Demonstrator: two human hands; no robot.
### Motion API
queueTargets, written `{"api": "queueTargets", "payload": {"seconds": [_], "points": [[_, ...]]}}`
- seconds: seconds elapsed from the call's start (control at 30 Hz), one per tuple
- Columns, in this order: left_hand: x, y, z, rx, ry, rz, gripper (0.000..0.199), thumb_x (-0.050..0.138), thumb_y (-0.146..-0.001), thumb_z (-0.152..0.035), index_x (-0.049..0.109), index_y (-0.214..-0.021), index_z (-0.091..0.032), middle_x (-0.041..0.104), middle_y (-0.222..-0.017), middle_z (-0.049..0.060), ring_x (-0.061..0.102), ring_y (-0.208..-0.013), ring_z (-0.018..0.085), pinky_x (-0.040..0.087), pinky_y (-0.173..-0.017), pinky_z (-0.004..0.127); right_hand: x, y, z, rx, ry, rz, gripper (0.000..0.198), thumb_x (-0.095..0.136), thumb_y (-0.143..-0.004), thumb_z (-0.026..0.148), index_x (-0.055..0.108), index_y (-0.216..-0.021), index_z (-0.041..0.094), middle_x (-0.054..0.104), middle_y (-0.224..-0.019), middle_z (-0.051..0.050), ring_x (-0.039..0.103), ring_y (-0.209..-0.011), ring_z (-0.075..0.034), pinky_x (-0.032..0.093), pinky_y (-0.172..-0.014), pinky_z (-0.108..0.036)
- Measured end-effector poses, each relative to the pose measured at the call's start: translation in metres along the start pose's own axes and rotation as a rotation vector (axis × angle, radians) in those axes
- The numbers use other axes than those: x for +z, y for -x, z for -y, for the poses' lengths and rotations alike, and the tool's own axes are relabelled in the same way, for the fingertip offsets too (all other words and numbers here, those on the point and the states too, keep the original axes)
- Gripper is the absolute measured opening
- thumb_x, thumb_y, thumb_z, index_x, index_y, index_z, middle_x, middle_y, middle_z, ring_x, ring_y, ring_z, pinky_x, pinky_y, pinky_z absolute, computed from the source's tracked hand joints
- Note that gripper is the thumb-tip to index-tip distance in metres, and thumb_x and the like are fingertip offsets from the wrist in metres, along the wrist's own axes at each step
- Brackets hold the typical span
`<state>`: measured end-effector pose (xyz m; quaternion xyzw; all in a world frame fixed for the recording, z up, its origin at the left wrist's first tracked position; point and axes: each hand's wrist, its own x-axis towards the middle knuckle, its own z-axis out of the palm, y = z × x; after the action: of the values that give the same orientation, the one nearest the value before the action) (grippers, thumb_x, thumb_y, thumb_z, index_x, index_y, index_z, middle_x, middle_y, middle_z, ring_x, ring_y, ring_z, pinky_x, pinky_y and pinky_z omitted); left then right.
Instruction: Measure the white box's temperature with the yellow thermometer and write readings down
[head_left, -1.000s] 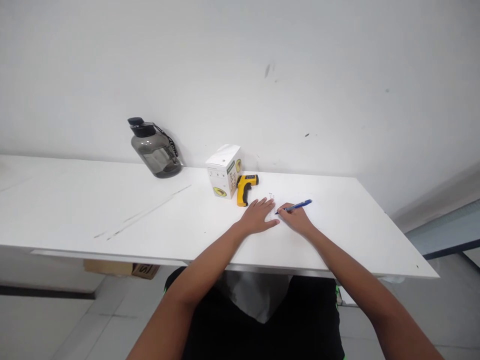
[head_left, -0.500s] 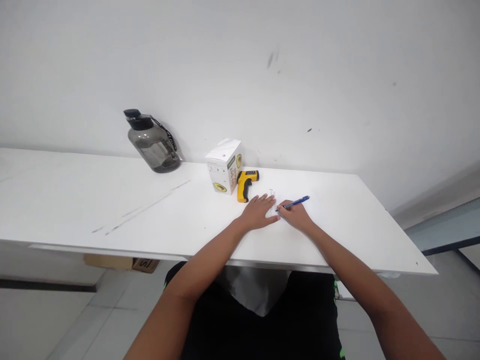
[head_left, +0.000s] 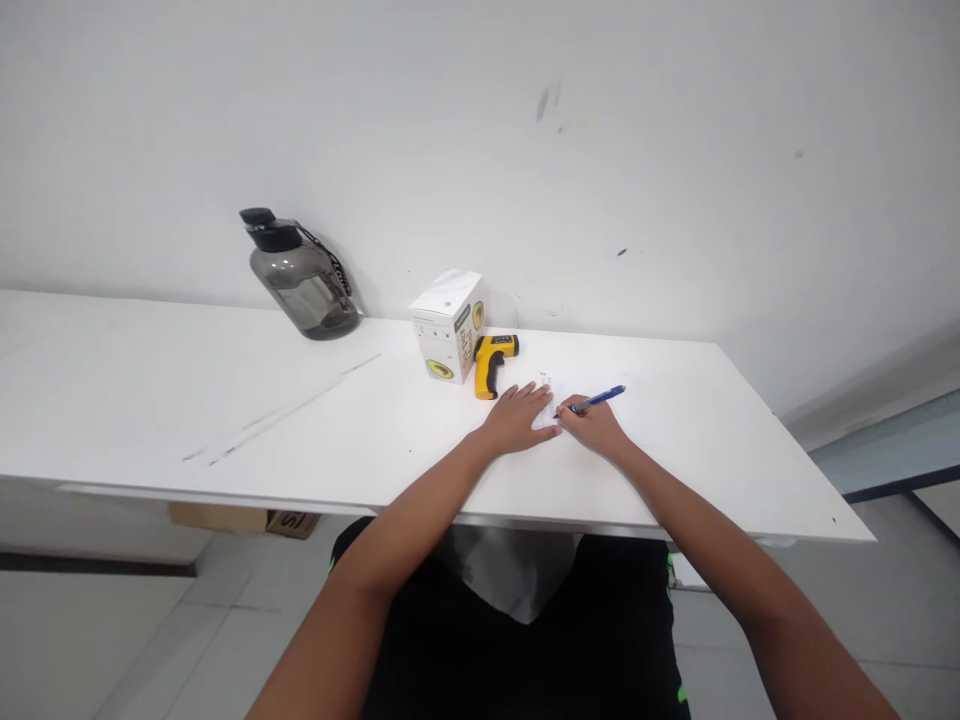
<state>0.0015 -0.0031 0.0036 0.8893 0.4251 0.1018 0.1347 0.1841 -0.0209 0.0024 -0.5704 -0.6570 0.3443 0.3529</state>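
Observation:
A blue pen [head_left: 600,396] is gripped between the fingers of my right hand [head_left: 595,428], its tip down at a white paper [head_left: 546,383] that bears small dark writing. My left hand [head_left: 517,418] lies flat with fingers spread, pressing on the paper's left side. The paper's outline blends into the white table, and part of it is under my hands. Just beyond my left hand, a yellow and black infrared thermometer gun [head_left: 493,362] lies on its side. It sits against a white box [head_left: 448,330] with avocado pictures.
A grey translucent water bottle [head_left: 307,285] with a black lid and strap stands at the back left, near the wall [head_left: 465,150]. The white table [head_left: 300,420] ends at a slanted right edge. A cardboard box [head_left: 225,518] shows below the front edge.
The whole view has shifted slightly, so things on the table appear a little higher. My right hand and the pen have moved slightly to the right; my left hand stays flat.

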Motion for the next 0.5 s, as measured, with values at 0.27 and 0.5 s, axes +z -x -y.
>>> {"api": "queueTargets", "payload": {"seconds": [0.27,0.5], "points": [[-0.0009,-0.0001,-0.0005,-0.001,-0.012,0.017,0.068,0.037,-0.087,-0.062,0.035,-0.143,-0.023,0.028,-0.152,0.003,0.02,-0.142,0.025,0.015,-0.115,0.044,0.0005,0.0019,0.0034,0.007,0.025,-0.016,0.021,0.053,-0.074,0.037,0.063,-0.069,0.02,0.056,-0.058,0.002,0.047,-0.056,-0.013,0.037,-0.054,-0.026],[-0.0008,0.0,-0.0005,0.004,-0.023,0.02,0.071,0.036,-0.087,-0.063,0.035,-0.143,-0.019,0.028,-0.152,0.005,0.02,-0.142,0.025,0.015,-0.116,0.045,0.0002,0.0001,0.0004,0.005,0.012,-0.003,0.019,0.054,-0.073,0.035,0.063,-0.068,0.019,0.057,-0.059,0.002,0.048,-0.058,-0.013,0.037,-0.055,-0.026]]}}
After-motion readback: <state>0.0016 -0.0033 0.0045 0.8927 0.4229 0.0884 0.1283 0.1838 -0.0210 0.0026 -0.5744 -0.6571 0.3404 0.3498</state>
